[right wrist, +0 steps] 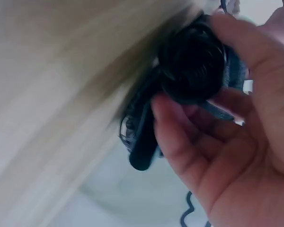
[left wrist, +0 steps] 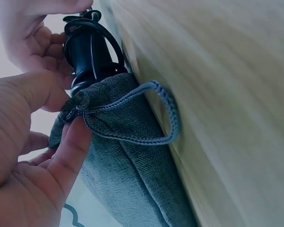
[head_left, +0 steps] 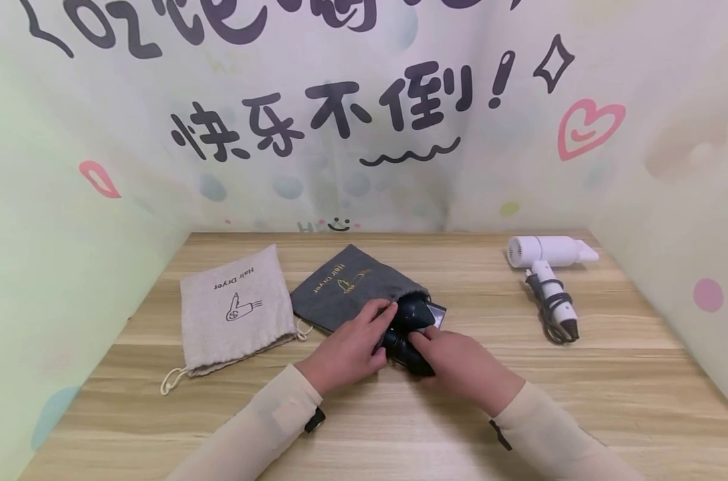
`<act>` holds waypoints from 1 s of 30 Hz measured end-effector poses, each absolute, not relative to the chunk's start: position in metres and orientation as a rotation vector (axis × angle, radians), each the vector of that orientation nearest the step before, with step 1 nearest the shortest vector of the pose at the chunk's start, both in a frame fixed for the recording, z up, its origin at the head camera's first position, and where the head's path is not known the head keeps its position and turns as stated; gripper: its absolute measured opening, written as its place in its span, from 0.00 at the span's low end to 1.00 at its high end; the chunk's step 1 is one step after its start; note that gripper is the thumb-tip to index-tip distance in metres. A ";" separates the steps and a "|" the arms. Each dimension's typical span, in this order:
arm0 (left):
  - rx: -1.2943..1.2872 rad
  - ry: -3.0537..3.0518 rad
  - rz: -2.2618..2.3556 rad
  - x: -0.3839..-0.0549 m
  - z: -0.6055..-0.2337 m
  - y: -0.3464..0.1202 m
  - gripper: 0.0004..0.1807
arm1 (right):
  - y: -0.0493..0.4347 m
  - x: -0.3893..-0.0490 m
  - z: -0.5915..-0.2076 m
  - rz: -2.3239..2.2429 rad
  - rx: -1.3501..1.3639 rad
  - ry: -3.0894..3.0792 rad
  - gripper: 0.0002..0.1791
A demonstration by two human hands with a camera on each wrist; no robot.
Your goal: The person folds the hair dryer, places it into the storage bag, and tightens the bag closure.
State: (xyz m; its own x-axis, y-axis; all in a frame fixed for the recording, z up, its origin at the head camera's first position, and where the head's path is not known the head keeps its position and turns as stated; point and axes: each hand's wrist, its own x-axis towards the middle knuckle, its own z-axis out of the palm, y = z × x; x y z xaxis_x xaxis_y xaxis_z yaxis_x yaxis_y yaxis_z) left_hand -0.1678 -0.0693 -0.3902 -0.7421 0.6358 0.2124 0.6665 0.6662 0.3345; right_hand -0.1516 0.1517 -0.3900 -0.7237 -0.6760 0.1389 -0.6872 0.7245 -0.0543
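Observation:
A black hair dryer (head_left: 413, 314) sits partly inside a dark grey drawstring bag (head_left: 364, 284) printed "Hair Dryer" in gold. Its nozzle end and cord-wrapped handle (left wrist: 87, 54) stick out of the bag's mouth; the rest is hidden by cloth. My left hand (head_left: 345, 351) pinches the bag's rim beside the dryer, thumb and fingers on the cloth near the cord loop (left wrist: 170, 118). With curled fingers, my right hand (head_left: 468, 367) holds the dryer's handle, seen end-on in the right wrist view.
Left of the grey bag lies a flat beige drawstring bag (head_left: 234, 314) with a dryer print. At the back right is a white hair dryer (head_left: 547, 252), its dark cord wound round the handle. A printed cloth (head_left: 339, 180) hangs behind the wooden table (head_left: 400, 427).

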 end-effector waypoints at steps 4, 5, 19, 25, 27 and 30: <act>-1.096 -2.788 -0.590 -0.167 -0.389 -0.069 0.37 | 0.148 -0.153 -0.390 0.186 1.125 -2.830 0.25; -1.100 -2.784 -0.594 -0.167 -0.389 -0.069 0.37 | 0.148 -0.154 -0.391 0.218 1.109 -2.838 0.24; -1.137 -2.699 -0.616 -0.166 -0.390 -0.071 0.37 | 0.129 -0.174 -0.398 0.629 1.018 -2.773 0.21; -1.142 -2.679 -0.632 -0.166 -0.391 -0.071 0.37 | 0.123 -0.180 -0.400 0.876 1.048 -2.794 0.19; -1.140 -2.675 -0.635 -0.166 -0.391 -0.071 0.37 | 0.123 -0.182 -0.402 0.929 1.096 -2.788 0.19; -1.145 -2.668 -0.637 -0.166 -0.391 -0.072 0.37 | 0.125 -0.185 -0.403 0.942 1.163 -2.783 0.18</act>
